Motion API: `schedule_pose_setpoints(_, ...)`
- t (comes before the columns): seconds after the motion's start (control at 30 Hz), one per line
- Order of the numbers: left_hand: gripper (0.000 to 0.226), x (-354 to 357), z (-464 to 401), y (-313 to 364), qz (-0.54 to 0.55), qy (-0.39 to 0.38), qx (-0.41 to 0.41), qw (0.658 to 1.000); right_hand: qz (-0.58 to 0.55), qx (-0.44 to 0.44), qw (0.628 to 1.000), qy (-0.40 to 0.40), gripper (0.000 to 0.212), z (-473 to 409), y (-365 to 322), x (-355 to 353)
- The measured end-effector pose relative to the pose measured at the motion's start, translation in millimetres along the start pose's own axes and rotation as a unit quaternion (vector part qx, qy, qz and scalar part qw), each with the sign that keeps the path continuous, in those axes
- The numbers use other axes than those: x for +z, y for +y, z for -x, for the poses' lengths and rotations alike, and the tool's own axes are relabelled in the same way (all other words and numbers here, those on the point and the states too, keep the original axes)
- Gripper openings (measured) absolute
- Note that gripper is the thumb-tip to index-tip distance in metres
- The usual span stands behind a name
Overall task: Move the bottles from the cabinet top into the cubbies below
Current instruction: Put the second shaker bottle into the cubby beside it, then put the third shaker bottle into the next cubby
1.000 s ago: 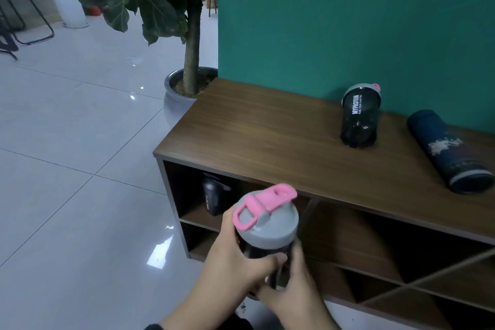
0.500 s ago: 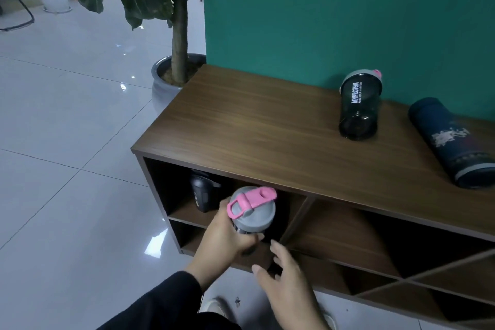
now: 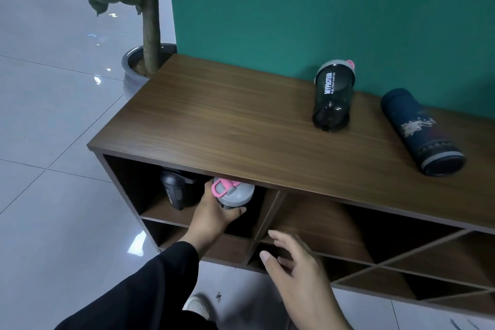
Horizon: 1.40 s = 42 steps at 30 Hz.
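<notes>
Head view. Left hand (image 3: 214,215): wrapped around grey-lidded shaker bottle with pink flip cap (image 3: 232,194), held upright at the mouth of the upper-left cubby (image 3: 150,195), probably so as to stand on the shelf. Black shaker (image 3: 176,190): already inside the same cubby, just left of the held one. Right hand (image 3: 297,273): fingers spread, holding nothing, hovering before the lower cubbies. Cabinet top (image 3: 227,120): MYPROTEIN shaker (image 3: 333,99) and dark blue flask (image 3: 420,131) lying on their sides, near each other, not yet moved.
</notes>
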<state>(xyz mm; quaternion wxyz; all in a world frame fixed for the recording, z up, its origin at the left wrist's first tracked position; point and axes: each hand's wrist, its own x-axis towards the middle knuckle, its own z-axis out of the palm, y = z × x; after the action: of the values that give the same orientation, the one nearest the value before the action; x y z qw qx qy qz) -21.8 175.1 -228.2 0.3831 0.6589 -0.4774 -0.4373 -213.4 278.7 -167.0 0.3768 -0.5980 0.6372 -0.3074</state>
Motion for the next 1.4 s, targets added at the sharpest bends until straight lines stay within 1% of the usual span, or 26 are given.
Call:
schedule_pose_setpoints(0.17, 0.08, -2.4, 7.8, 1.0, 0.01, -0.007, -0.004, 1.0, -0.013, 0.015, 1.0, -0.001, 0.027, -4.1, 0.6, -5.2)
schedule_pose_setpoints(0.23, 0.079, -5.4, 14.9, 1.7, 0.015, -0.006, -0.025, 1.0, -0.014, 0.01, 1.0, 0.0, 0.03, -5.3, -3.5, -7.8)
schedule_pose_setpoints(0.27, 0.077, -7.0, 17.8, 0.4, -0.001, 0.012, -0.043, 0.999, -0.016, 0.0, 1.0, 0.003, 0.031, -5.9, -6.4, -9.8)
schedule_pose_setpoints(0.3, 0.071, -9.2, 20.8, -0.7, -0.025, 0.037, -0.06, 0.997, -0.014, -0.014, 1.0, 0.012, 0.03, -6.9, -10.1, -12.0)
schedule_pose_setpoints(0.33, 0.058, -11.8, 25.2, 0.9, -0.049, 0.06, -0.082, 0.994, -0.01, -0.03, 0.999, 0.022, 0.028, -7.4, -15.4, -15.6)
schedule_pose_setpoints(0.4, 0.031, -14.4, 33.3, 4.3, -0.067, 0.072, -0.111, 0.989, -0.011, -0.067, 0.996, 0.049, 0.022, -11.3, -27.8, -26.1)
schedule_pose_setpoints(0.43, 0.027, -13.5, 38.4, 8.4, -0.063, 0.064, -0.11, 0.99, -0.018, -0.09, 0.994, 0.067, 0.017, -14.5, -35.6, -33.1)
schedule_pose_setpoints(0.53, 0.027, -3.9, 54.0, 22.1, -0.054, 0.029, -0.098, 0.993, -0.022, -0.162, 0.977, 0.137, 0.011, -31.4, -62.5, -60.0)
schedule_pose_setpoints(0.63, 0.026, 10.1, 67.3, 29.7, -0.038, 0.017, -0.085, 0.996, -0.019, -0.173, 0.962, 0.208, 0.01, -65.6, -87.0, -88.6)
schedule_pose_setpoints(0.67, 0.026, 14.2, 70.9, 28.9, -0.043, 0.01, -0.077, 0.996, -0.023, -0.16, 0.959, 0.235, 0.013, -81.2, -92.0, -96.9)
schedule_pose_setpoints(0.7, 0.026, 17.2, 74.2, 26.5, -0.058, -0.001, -0.064, 0.996, -0.031, -0.133, 0.957, 0.258, 0.02, -97.6, -96.3, -104.0)
schedule_pose_setpoints(0.73, 0.025, 19.0, 76.8, 23.3, -0.092, -0.016, -0.051, 0.994, -0.043, -0.093, 0.957, 0.273, 0.031, -113.0, -100.6, -110.7)
schedule_pose_setpoints(0.8, 0.022, 19.9, 82.0, 22.8, -0.168, -0.038, -0.019, 0.985, -0.089, 0.002, 0.962, 0.257, 0.057, -140.5, -107.5, -121.1)
schedule_pose_setpoints(0.87, 0.018, 20.4, 85.7, 24.8, -0.202, -0.051, 0.011, 0.978, -0.133, 0.077, 0.964, 0.215, 0.072, -163.7, -113.0, -126.4)
schedule_pose_setpoints(0.93, 0.02, 22.0, 88.8, 26.5, -0.22, -0.072, 0.029, 0.972, -0.134, 0.115, 0.965, 0.195, 0.081, -184.8, -116.0, -127.9)
schedule_pose_setpoints(1.03, 0.022, 22.8, 89.3, 25.4, -0.231, -0.077, 0.035, 0.969, -0.144, 0.125, 0.963, 0.188, 0.1, -212.5, -117.9, -124.2)
schedule_pose_setpoints(1.07, 0.021, 22.7, 88.2, 25.1, -0.231, -0.075, 0.036, 0.969, -0.151, 0.131, 0.962, 0.186, 0.103, -220.1, -118.6, -122.8)
schedule_pose_setpoints(1.13, 0.021, 22.8, 86.4, 24.5, -0.225, -0.073, 0.04, 0.971, -0.157, 0.133, 0.96, 0.187, 0.098, -230.7, -120.7, -120.7)
schedule_pose_setpoints(1.27, 0.018, 21.4, 85.5, 26.7, -0.223, -0.071, 0.045, 0.971, -0.191, 0.112, 0.955, 0.199, 0.073, -228.1, -117.9, -118.8)
schedule_pose_setpoints(1.33, 0.021, 20.9, 87.9, 30.9, -0.217, -0.06, 0.056, 0.973, -0.215, 0.056, 0.95, 0.22, 0.064, -207.7, -117.4, -118.8)
schedule_pose_setpoints(1.4, 0.031, 20.1, 94.0, 39.0, -0.183, -0.045, 0.072, 0.979, -0.232, -0.015, 0.943, 0.239, 0.061, -177.0, -119.6, -117.2)
